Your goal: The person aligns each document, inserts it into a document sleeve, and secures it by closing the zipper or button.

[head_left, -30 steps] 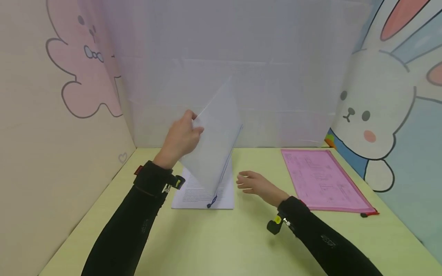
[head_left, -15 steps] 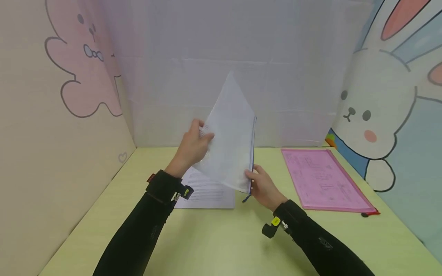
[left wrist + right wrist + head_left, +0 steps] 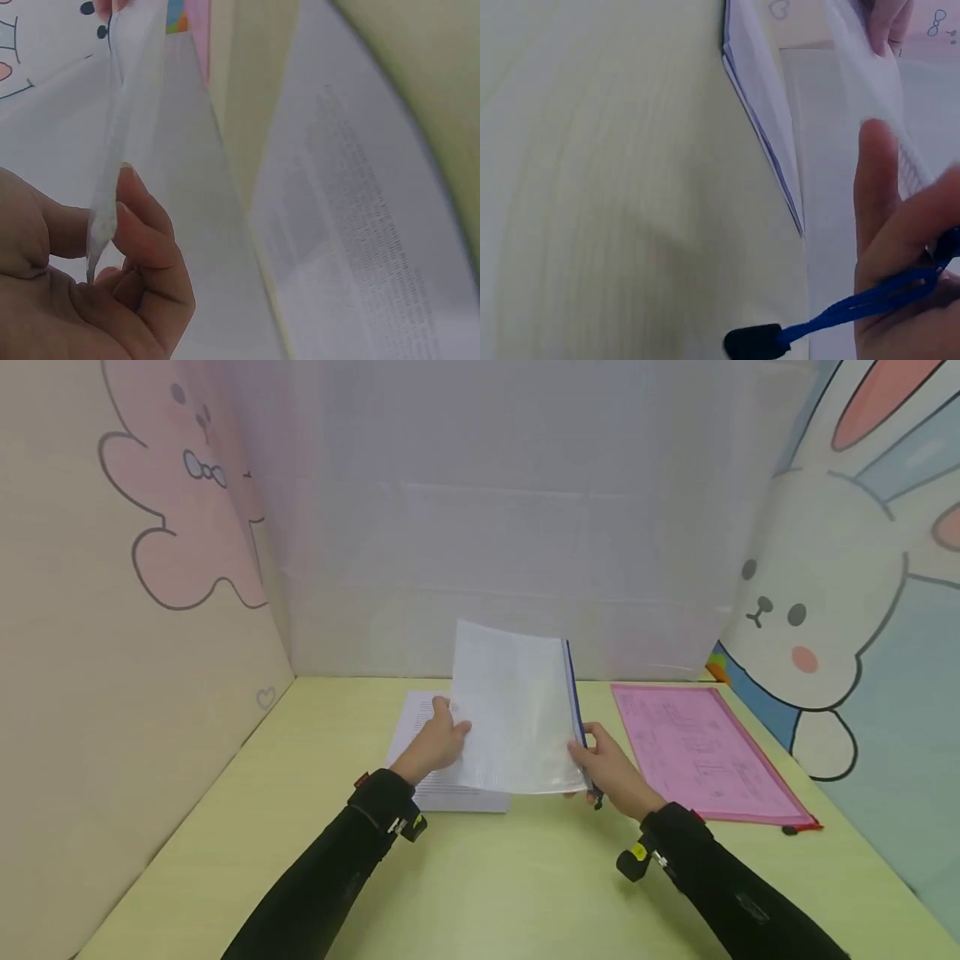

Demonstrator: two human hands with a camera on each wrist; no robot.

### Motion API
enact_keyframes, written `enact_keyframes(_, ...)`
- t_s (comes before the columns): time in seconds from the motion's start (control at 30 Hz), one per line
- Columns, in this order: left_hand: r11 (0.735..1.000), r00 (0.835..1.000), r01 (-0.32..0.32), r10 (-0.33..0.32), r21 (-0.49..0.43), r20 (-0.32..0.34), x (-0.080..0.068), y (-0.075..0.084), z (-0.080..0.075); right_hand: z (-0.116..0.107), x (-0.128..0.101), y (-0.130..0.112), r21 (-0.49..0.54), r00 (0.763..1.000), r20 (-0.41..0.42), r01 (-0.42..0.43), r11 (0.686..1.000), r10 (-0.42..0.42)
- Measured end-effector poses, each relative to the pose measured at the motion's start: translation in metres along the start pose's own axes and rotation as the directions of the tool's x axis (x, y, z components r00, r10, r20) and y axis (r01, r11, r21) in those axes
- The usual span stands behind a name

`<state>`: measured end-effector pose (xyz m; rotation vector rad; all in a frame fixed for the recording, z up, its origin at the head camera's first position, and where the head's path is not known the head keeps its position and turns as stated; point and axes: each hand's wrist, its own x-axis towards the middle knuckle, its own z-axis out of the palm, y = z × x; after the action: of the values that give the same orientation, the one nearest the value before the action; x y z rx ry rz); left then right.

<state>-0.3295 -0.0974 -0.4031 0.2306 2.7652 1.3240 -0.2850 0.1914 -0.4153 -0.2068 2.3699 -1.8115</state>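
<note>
A translucent white mesh zipper pouch (image 3: 517, 706) with a blue zipper down its right side is held up over the table, between both hands. My left hand (image 3: 435, 745) pinches its left edge; in the left wrist view the thumb and fingers (image 3: 161, 262) close on the thin edge. At the lower right corner, by the zipper, my right hand (image 3: 613, 774) grips the pouch. A blue pull cord (image 3: 877, 304) with a dark tip dangles beside the right fingers. Partly hidden behind the pouch, a stack of printed paper (image 3: 465, 802) lies on the table.
A pink zipper pouch (image 3: 697, 752) with line drawings showing through lies flat at the right of the pale yellow table (image 3: 480, 893). A white sheet (image 3: 510, 543) covers the back wall. Side walls with cartoon animals (image 3: 817, 593) flank the table.
My right hand has come to the pouch's zipper side and taken hold of it. Both hands have lowered the pouch, shifted it right and turned it from tilted to nearly straight.
</note>
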Motion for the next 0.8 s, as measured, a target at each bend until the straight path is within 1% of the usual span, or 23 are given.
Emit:
enact_keyframes(0.07, 0.999, 0.999, 0.023, -0.024, 0.026, 0.022, -0.002, -0.006, 0.01, -0.001, -0.003, 0.006, -0.068, 1.0, 0.027, -0.012, 0.998, 0.014)
enact_keyframes(0.13, 0.998, 0.998, 0.039, -0.041, 0.058, 0.041, -0.004, -0.011, 0.019, -0.001, -0.005, 0.011, -0.125, 0.999, 0.037, -0.027, 0.992, 0.032)
enact_keyframes(0.27, 0.99, 0.994, 0.066, -0.077, 0.125, 0.079, -0.007, -0.018, 0.033, 0.004, -0.01, 0.015, -0.264, 0.997, -0.017, -0.077, 0.961, 0.075)
enact_keyframes(0.4, 0.983, 0.99, 0.087, -0.104, 0.164, 0.1, -0.014, -0.024, 0.04, 0.008, -0.015, 0.017, -0.368, 0.994, -0.052, -0.111, 0.923, 0.099)
enact_keyframes(0.5, 0.974, 0.989, 0.085, -0.108, 0.209, 0.101, -0.02, -0.028, 0.04, 0.005, -0.018, 0.018, -0.469, 0.993, -0.039, -0.117, 0.875, 0.112)
enact_keyframes(0.57, 0.967, 0.989, 0.08, -0.108, 0.243, 0.1, -0.021, -0.03, 0.039, 0.002, -0.021, 0.016, -0.546, 0.992, -0.02, -0.118, 0.829, 0.128)
enact_keyframes(0.63, 0.959, 0.99, 0.068, -0.1, 0.275, 0.104, -0.022, -0.033, 0.038, 0.0, -0.023, 0.013, -0.619, 0.991, 0.011, -0.1, 0.779, 0.136)
enact_keyframes(0.73, 0.944, 0.991, 0.03, -0.071, 0.329, 0.115, -0.022, -0.037, 0.039, -0.001, -0.027, 0.009, -0.687, 0.99, 0.056, -0.058, 0.725, 0.132)
enact_keyframes(0.77, 0.937, 0.991, 0.014, -0.058, 0.349, 0.117, -0.022, -0.037, 0.04, -0.001, -0.028, 0.007, -0.704, 0.989, 0.07, -0.044, 0.709, 0.131)
enact_keyframes(0.8, 0.93, 0.992, -0.001, -0.046, 0.368, 0.117, -0.022, -0.038, 0.041, -0.001, -0.03, 0.007, -0.713, 0.988, 0.083, -0.034, 0.7, 0.133)
